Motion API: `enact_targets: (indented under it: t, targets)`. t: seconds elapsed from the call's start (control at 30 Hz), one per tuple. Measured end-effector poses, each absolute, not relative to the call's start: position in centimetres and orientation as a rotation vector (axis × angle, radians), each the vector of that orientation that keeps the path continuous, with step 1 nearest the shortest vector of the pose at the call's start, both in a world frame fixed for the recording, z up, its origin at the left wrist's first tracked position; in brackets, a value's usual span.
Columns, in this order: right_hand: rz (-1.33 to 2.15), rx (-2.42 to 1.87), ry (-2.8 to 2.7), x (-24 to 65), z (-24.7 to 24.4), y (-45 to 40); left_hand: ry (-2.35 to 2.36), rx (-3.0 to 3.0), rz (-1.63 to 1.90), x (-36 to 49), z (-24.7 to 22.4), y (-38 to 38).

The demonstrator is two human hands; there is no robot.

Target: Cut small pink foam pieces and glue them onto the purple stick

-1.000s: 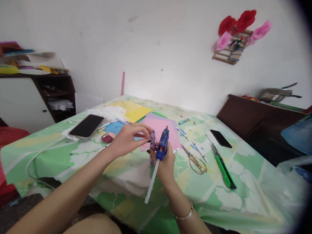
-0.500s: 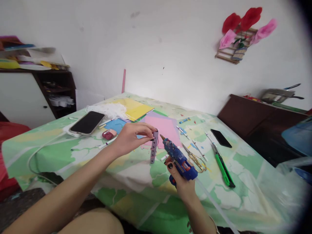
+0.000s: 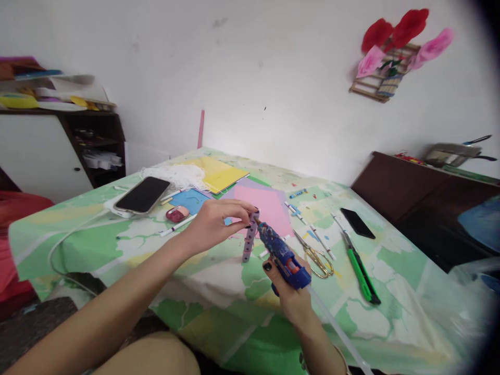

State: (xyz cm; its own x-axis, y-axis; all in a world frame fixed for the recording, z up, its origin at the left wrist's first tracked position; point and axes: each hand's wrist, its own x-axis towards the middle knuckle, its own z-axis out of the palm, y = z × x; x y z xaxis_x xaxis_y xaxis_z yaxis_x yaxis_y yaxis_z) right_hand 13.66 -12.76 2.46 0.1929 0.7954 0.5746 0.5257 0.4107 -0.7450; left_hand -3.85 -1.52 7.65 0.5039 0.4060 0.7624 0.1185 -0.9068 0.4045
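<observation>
Between thumb and fingers, my left hand (image 3: 219,221) pinches the top of a narrow lilac paper strip (image 3: 248,244) marked with a row of dark spots. The strip hangs nearly upright above the table's near part. My right hand (image 3: 291,291) is wrapped around a blue hot glue gun (image 3: 279,250), its metal tip at the strip's upper end. Whether the tip touches the paper I cannot tell. A long translucent glue stick (image 3: 339,330) sticks out of the gun's back. Just right of the gun lie gold-handled scissors (image 3: 314,255).
Pink paper (image 3: 265,203), a yellow folder (image 3: 219,174) and white string (image 3: 175,177) lie farther back on the patterned tablecloth (image 3: 207,276). At left are a phone (image 3: 144,195) and a dark red rounded object (image 3: 177,213). A green utility knife (image 3: 361,273) and a black phone (image 3: 357,223) lie right.
The glue gun's tip has moved left and slightly up to the strip's top. The strip has tilted a little, its upper end shifting right. My left hand keeps its pinch.
</observation>
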Motion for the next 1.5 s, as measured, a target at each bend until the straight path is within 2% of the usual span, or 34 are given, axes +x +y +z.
enact_targets:
  t: [1.5]
  targets:
    - [0.323,-1.284,-1.45,13.72,2.1,-13.14,0.449,2.438,1.345,-3.8,7.82,-1.72]
